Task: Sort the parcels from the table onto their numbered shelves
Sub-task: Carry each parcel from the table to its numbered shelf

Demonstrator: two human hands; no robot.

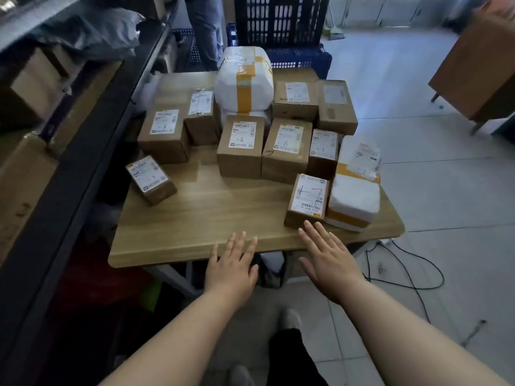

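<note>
Parcels grouped on a light wood-grain tabletop [195, 218] at centre frame, none held. Majority: matte brown cardboard boxes [241, 160], square-edged, each with a white printed label and a handwritten number; "1-6" legible on the two at centre. Small brown cardboard box marked 1-7 [308, 200] nearest the front edge, right of centre, just beside a white plastic-wrapped parcel [355, 196] banded with yellow tape, surface soft and crinkled, corners rounded. Larger white wrapped bundle [245, 79], also yellow-taped, at upper centre, rising above the boxes. One small labelled carton [150, 179] lying skewed at the table's left edge, apart from the rest. Left hand [231, 266] flat, palm down, fingers straight and slightly spread over the table's front edge, lower centre, holding nothing. Right hand [328, 263] likewise flat and spread, fingertips just beside the 1-7 box; contact not determinable. Dark metal shelving [83, 162] with further cartons along the left of frame. Dark blue perforated plastic crate [281, 20] at top centre. Black cable [412, 263] looped on pale floor tiles [418, 107], lower right.
</note>
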